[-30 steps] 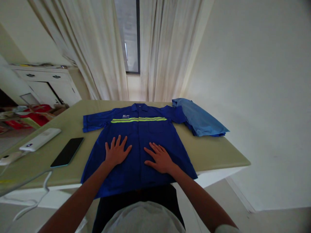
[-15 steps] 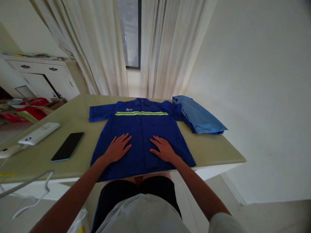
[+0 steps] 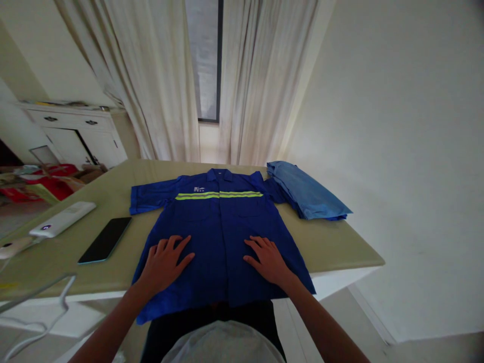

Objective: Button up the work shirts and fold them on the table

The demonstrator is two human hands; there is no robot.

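A blue short-sleeved work shirt (image 3: pixel 212 244) lay face-up on the counter (image 3: pixel 333 249), its lower end past the near edge. The left hand (image 3: pixel 162 264) and right hand (image 3: pixel 267 259) rested on its front, fingers spread, gripping nothing; light, even outward strokes seemed best for smoothing it.

A deep royal-blue shirt (image 3: pixel 207 242) carries a fluorescent yellow-green chest band (image 3: pixel 198 196) split by a grey stripe, with white lettering (image 3: pixel 198 189) at the shirt's 11 o'clock. From the shirt's middle, a folded stack of clothing (image 3: pixel 308 191) at 2 o'clock shows dusty light blue over brighter blue. A black-screened phone (image 3: pixel 105 240) with a pale-blue edge lies at 9 o'clock on an olive-green tabletop (image 3: pixel 340 247). Cream curtains (image 3: pixel 159 80) hang at 12 o'clock; a white cabinet (image 3: pixel 104 138) with dark handles stands at 10.
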